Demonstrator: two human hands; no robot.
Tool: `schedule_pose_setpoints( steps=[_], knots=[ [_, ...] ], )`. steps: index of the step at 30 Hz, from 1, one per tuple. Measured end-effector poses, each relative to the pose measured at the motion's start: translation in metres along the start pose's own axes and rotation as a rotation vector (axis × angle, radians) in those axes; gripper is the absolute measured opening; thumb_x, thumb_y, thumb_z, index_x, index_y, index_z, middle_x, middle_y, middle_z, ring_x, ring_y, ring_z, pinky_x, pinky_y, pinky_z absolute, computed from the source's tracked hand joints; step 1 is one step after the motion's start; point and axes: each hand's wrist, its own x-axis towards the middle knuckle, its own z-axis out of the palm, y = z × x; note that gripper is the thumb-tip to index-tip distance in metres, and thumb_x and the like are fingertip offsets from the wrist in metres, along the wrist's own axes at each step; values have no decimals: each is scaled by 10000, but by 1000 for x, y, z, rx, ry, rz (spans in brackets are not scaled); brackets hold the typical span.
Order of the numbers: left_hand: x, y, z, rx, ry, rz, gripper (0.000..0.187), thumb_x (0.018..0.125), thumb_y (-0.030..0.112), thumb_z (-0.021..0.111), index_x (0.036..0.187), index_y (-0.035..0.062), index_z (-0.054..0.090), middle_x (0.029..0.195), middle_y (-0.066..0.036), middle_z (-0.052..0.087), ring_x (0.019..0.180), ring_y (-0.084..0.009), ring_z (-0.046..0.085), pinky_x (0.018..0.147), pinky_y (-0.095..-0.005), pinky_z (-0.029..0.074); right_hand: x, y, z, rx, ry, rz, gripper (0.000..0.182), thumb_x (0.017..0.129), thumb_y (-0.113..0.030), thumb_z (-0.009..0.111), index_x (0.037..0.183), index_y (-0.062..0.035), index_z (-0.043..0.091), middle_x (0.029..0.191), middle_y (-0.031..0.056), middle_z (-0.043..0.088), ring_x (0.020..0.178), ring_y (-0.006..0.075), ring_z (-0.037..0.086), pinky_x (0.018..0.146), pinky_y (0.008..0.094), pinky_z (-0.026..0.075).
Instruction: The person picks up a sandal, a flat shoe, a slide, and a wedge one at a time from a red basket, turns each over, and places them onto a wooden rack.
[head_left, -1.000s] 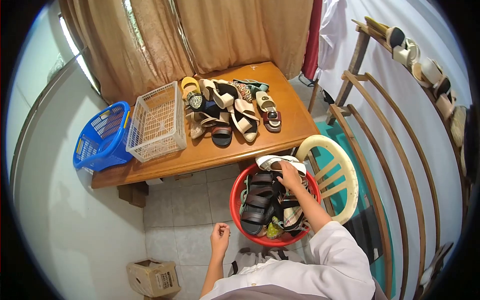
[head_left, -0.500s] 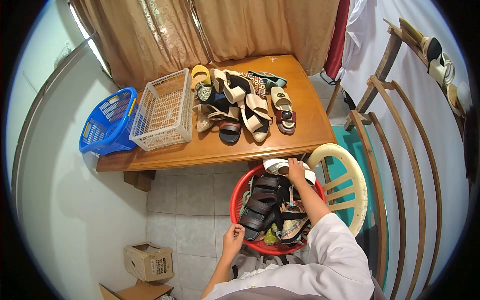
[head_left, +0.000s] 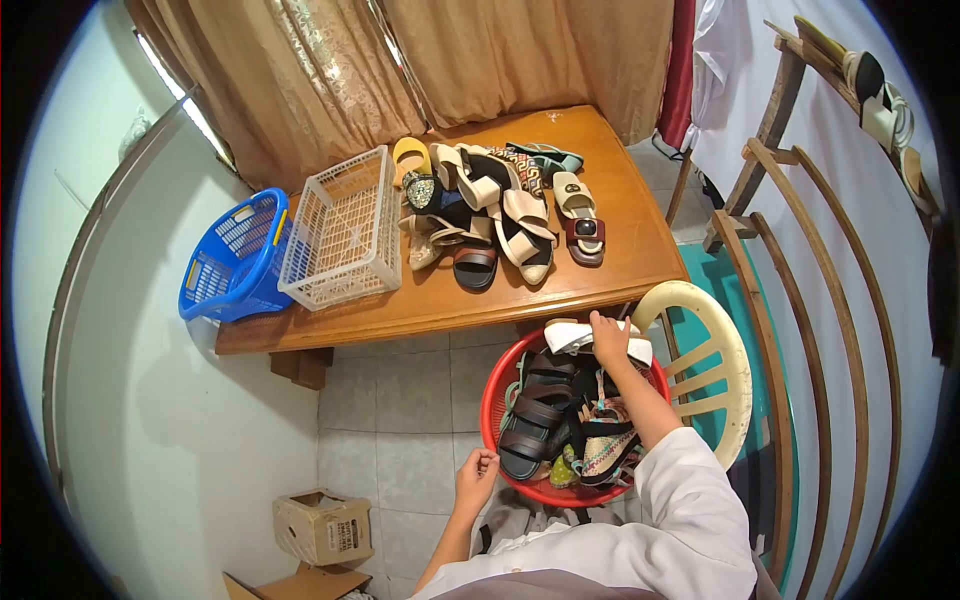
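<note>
A round red basket full of footwear stands below the table's front edge. My right hand reaches over its far side, with fingers closed on a white sandal that lies across the top of the pile. My left hand is at the basket's near left rim, fingers curled together; whether they grip anything is hidden. Beside it in the basket lies a dark brown strapped sandal. A woven, patterned wedge sandal rests on the basket's right side, below my right forearm.
On the wooden table are a heap of sandals, a white plastic crate and a blue basket. A cream plastic chair and a wooden rack stand at right. A cardboard box sits on the floor.
The view has shifted slightly, so the whole scene sits further right. My right hand stays at the white sandal, and my left hand stays by the basket rim.
</note>
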Motion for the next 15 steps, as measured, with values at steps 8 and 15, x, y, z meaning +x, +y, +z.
schedule_pose_setpoints(
  steps=[8, 15],
  knots=[
    [5, 5, -10, -8, -127, 48, 85, 841, 113, 563, 865, 33, 547, 714, 7, 553, 647, -66, 518, 606, -210, 427, -38, 16, -42, 102, 272, -47, 483, 604, -11, 628, 1041, -183, 515, 999, -14, 568, 999, 207, 497, 927, 487, 298],
    [7, 11, -30, -74, -288, 78, 79, 849, 114, 553, 870, 38, 540, 724, 9, 538, 659, -68, 504, 621, -213, 420, -84, -7, -126, 453, 606, 42, 409, 616, 34, 557, 1012, -52, 506, 994, 117, 541, 938, 311, 501, 874, 409, 367]
  ],
)
